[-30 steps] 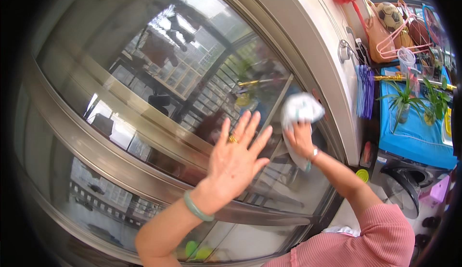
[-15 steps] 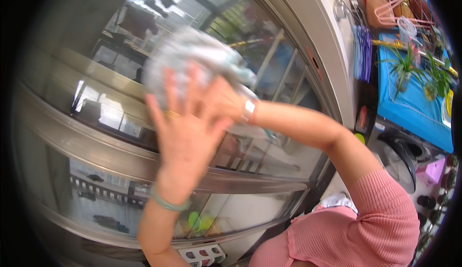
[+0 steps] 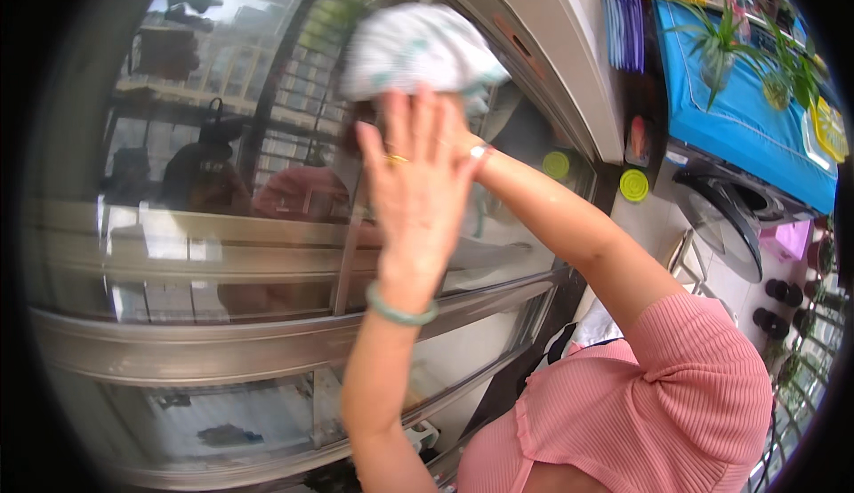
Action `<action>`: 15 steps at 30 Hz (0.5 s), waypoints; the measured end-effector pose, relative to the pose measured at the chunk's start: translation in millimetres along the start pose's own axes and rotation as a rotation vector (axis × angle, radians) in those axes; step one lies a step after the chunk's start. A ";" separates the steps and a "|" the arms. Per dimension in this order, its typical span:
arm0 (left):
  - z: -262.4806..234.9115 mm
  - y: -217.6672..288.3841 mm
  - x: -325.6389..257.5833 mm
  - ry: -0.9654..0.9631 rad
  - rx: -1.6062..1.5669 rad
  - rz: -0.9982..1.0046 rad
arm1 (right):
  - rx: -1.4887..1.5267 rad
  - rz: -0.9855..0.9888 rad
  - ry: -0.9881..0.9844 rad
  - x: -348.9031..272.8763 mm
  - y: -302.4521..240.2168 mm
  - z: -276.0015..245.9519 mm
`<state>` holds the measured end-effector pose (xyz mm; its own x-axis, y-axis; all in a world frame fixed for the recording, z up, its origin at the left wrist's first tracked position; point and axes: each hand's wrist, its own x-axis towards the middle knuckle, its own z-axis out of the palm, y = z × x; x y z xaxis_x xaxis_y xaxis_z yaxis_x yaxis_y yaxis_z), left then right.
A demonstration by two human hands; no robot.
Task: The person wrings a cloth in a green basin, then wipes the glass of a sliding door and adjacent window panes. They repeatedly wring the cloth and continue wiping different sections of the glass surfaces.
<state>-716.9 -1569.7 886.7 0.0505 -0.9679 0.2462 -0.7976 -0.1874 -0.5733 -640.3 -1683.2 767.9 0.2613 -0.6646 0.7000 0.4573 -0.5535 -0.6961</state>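
Lower right of frame: our pink sleeve (image 3: pixel 640 404). Centre: left hand (image 3: pixel 416 192), fingers spread flat and holding nothing, a green bangle (image 3: pixel 398 312) at the wrist, palm toward the glass pane (image 3: pixel 222 182). Just behind it the right hand (image 3: pixel 463 142), mostly hidden; fingers appear closed on the white patterned cloth (image 3: pixel 418 48), pressed to the pane at upper centre. Judged step: wiping the upper glass. The next move would call for steady pressure and a sweep across unwiped glass. Farther, upper right: a blue-covered surface (image 3: pixel 756 128) with potted plants (image 3: pixel 721 44).
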 end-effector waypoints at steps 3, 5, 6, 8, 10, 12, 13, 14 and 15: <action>63.5 51.8 -52.2 -0.135 -0.416 0.025 | -0.588 0.133 0.234 -86.7 78.4 -27.1; 83.8 78.2 -69.9 -0.234 -0.482 0.033 | -0.589 0.265 0.272 -154.3 122.7 -39.0; 97.3 86.8 -80.5 -0.265 -0.505 0.033 | -0.775 0.164 0.187 -195.3 130.3 -42.7; 117.0 93.5 -101.4 -0.330 -0.496 0.037 | -0.628 0.220 0.096 -251.3 112.0 -38.5; 123.7 95.8 -124.0 -0.402 -0.472 0.026 | -0.405 0.493 -0.163 -258.5 53.4 -31.3; 119.3 99.0 -139.5 -0.400 -0.521 -0.002 | -0.254 0.429 -0.142 -255.8 14.4 -23.7; 109.7 100.6 -145.8 -0.371 -0.576 -0.085 | -0.181 0.377 -0.135 -250.8 -1.3 -17.4; 102.0 102.0 -153.7 -0.377 -0.505 -0.134 | -0.111 0.315 -0.135 -242.5 -12.1 -12.3; 93.0 102.3 -156.7 -0.323 -0.420 -0.101 | -0.061 0.236 -0.120 -226.3 -21.2 -13.3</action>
<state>-750.6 -1452.8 716.9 0.2685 -0.9632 -0.0069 -0.9477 -0.2629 -0.1809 -720.5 -1527.7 622.1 0.4553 -0.7162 0.5290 0.3204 -0.4226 -0.8478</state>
